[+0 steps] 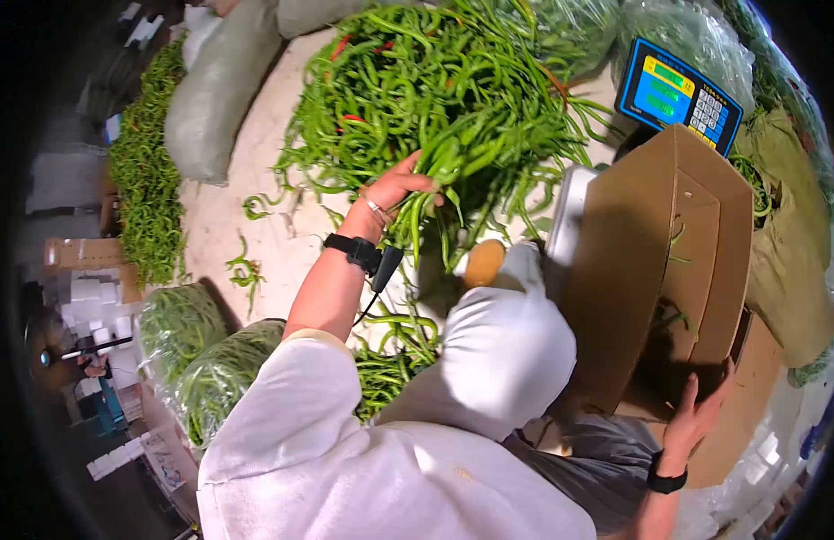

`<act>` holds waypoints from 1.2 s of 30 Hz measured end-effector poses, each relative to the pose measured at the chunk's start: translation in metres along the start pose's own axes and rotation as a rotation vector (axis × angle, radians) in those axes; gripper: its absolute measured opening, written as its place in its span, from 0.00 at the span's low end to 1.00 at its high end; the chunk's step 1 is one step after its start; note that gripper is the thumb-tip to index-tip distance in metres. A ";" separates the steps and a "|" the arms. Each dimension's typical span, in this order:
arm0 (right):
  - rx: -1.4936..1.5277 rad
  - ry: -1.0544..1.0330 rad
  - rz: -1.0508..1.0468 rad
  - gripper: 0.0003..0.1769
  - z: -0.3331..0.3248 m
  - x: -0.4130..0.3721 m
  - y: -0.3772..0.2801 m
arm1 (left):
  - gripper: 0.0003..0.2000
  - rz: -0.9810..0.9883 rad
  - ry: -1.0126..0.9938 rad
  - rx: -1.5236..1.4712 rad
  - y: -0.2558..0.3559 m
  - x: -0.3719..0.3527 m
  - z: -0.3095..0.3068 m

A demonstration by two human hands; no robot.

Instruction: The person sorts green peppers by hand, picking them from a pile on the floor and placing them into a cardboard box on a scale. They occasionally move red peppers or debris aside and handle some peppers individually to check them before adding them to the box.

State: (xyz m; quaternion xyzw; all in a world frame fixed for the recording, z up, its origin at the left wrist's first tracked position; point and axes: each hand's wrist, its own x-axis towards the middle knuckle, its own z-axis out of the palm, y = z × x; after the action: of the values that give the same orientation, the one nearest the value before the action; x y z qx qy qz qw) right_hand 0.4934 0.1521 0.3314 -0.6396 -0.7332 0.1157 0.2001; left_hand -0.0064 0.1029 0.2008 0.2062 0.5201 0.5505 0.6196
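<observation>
My left hand (402, 187) is closed round a bunch of long green chili peppers (462, 153), lifted at the near side of a big heap of chili peppers (381, 81) with a few red ones in it. My right hand (694, 416) grips the near edge of an open cardboard box (624, 261), thumb and fingers on its wall. A few loose chilies lie inside the box; part of its bottom is in shadow. Beside the box's far end stands a blue digital scale display (678, 97), and a pale metal platform edge (570, 211) shows at the box's left.
Clear plastic bags of chilies (224, 373) sit at the left, near a full grey sack (224, 108). Another strip of chilies (147, 171) lies beyond it. More chilies (394, 360) are by my knee (516, 351). A greenish sack (786, 243) stands right of the box.
</observation>
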 end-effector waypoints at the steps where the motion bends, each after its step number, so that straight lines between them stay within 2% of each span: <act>1: 0.018 -0.009 0.001 0.28 -0.001 -0.001 0.001 | 0.31 0.044 -0.074 -0.076 0.015 -0.019 -0.002; 3: 0.035 -0.009 -0.011 0.28 -0.003 -0.005 0.003 | 0.30 0.166 -0.184 -0.135 0.045 -0.054 -0.001; 4: 0.054 -0.008 -0.015 0.28 -0.004 -0.007 0.001 | 0.30 0.181 -0.149 -0.193 0.058 -0.075 0.004; 7: 0.013 0.038 -0.089 0.30 -0.003 -0.010 0.009 | 0.30 0.239 -0.249 -0.219 0.091 -0.115 0.017; 10: 0.011 0.072 -0.135 0.32 0.000 -0.015 0.017 | 0.32 0.358 -0.383 -0.093 0.115 -0.142 0.035; 13: -0.010 -0.034 0.040 0.33 -0.013 -0.022 0.006 | 0.33 0.352 -0.470 -0.131 0.134 -0.164 0.070; 15: -0.015 0.055 -0.035 0.33 -0.002 -0.020 0.026 | 0.34 0.317 -0.639 -0.231 0.140 -0.167 0.092; 17: 0.011 0.102 -0.047 0.33 0.000 -0.020 0.031 | 0.34 0.310 -0.701 -0.240 0.148 -0.171 0.119; 20: 0.055 0.150 -0.084 0.31 -0.010 -0.023 0.032 | 0.34 0.264 -0.773 -0.270 0.147 -0.173 0.161; 22: 0.044 0.262 -0.226 0.28 -0.024 -0.032 0.022 | 0.35 0.335 -0.797 -0.137 0.146 -0.173 0.190; 23: 0.124 0.292 -0.274 0.26 -0.033 -0.037 0.015 | 0.36 0.276 -0.686 -0.097 0.144 -0.173 0.201; 26: 0.355 0.306 -0.376 0.21 -0.064 -0.050 -0.003 | 0.36 0.228 -0.740 0.018 0.134 -0.168 0.241; 28: 0.427 0.297 -0.387 0.20 -0.079 -0.055 -0.006 | 0.35 0.176 -0.842 0.025 0.127 -0.164 0.264; 30: 0.534 0.238 -0.309 0.19 -0.095 -0.062 -0.008 | 0.35 0.150 -0.783 0.061 0.119 -0.166 0.286; 32: 0.529 0.254 -0.266 0.18 -0.102 -0.067 -0.004 | 0.36 0.108 -0.865 0.054 0.109 -0.162 0.299; 34: 0.806 0.208 -0.193 0.19 -0.111 -0.071 -0.005 | 0.36 0.153 -0.756 0.100 0.099 -0.161 0.309; 36: 0.829 0.240 -0.203 0.19 -0.110 -0.071 0.003 | 0.35 0.142 -0.849 0.097 0.091 -0.156 0.315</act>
State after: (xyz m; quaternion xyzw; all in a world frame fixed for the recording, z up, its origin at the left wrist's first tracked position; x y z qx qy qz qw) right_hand 0.5520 0.0737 0.4180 -0.4387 -0.6556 0.3049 0.5337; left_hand 0.2482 0.0908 0.4594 0.4785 0.2290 0.4333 0.7286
